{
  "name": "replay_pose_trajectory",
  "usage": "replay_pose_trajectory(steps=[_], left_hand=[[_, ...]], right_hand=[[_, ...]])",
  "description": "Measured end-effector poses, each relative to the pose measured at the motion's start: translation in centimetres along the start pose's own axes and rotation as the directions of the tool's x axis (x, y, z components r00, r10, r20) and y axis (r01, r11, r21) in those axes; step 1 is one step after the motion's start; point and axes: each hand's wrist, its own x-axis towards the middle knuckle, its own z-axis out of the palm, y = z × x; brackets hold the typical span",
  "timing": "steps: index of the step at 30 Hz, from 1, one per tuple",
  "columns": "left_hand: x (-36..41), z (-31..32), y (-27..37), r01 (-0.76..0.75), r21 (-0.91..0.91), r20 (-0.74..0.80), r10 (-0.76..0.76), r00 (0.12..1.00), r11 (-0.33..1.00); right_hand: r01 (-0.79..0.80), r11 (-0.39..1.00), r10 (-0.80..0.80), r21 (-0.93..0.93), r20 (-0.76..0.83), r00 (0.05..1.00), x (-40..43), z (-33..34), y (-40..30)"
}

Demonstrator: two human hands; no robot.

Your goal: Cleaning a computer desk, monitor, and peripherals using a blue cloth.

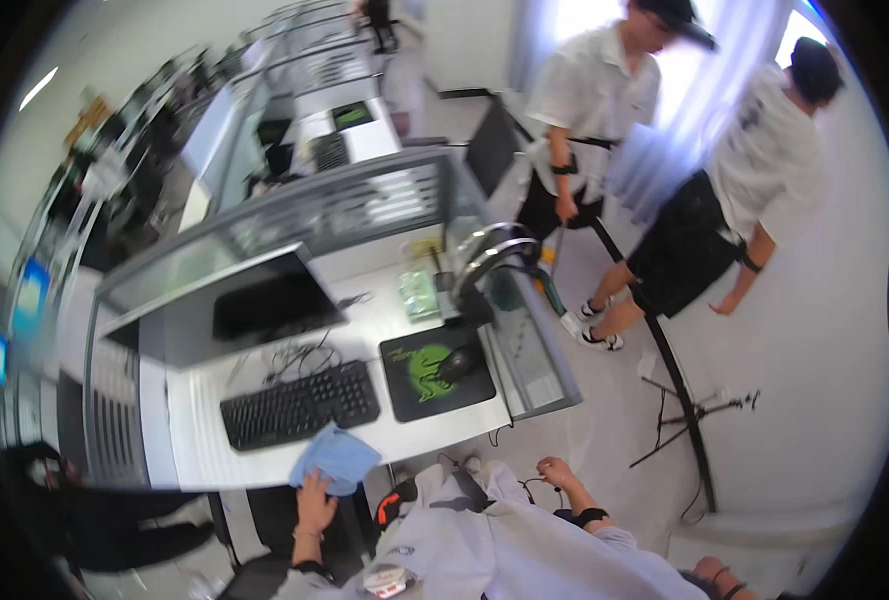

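Observation:
My left hand [315, 506] presses a blue cloth [337, 459] at the front edge of a white desk [407, 441]. Part of the cloth hangs over that edge, and its top corner meets the lower side of a black keyboard [302, 405]. Off to the right, away from the desk, my right hand [555, 471] is held low over the floor. Its fingers look bent, and I see no object in it. Right of the keyboard lies a black mouse pad [438, 373] with a green design, bearing a black mouse [457, 364].
A monitor [227, 307] stands behind the keyboard among loose cables. Near the glass partition [527, 345] are a green-white packet [417, 295] and a curved lamp [489, 259]. Two people in white shirts [594, 82] stand at the right, near a small tripod stand [696, 412]. A chair [279, 525] is below.

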Motion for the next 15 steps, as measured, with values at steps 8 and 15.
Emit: replay_pose_trajectory(steps=[8, 15], left_hand=[[1.2, -0.6, -5.6, 0.236, -0.096, -0.301, -0.254, 0.919, 0.967], [2.8, -2.1, -10.6, 0.357, -0.087, -0.399, -0.361, 0.843, 0.930]], right_hand=[[-0.066, 0.992, 0.090, -0.110, 0.230, 0.969, -3.5, 2.5, -4.4], [-0.091, 0.973, 0.121, -0.211, 0.137, 0.983, -7.1, 3.0, -3.7]])
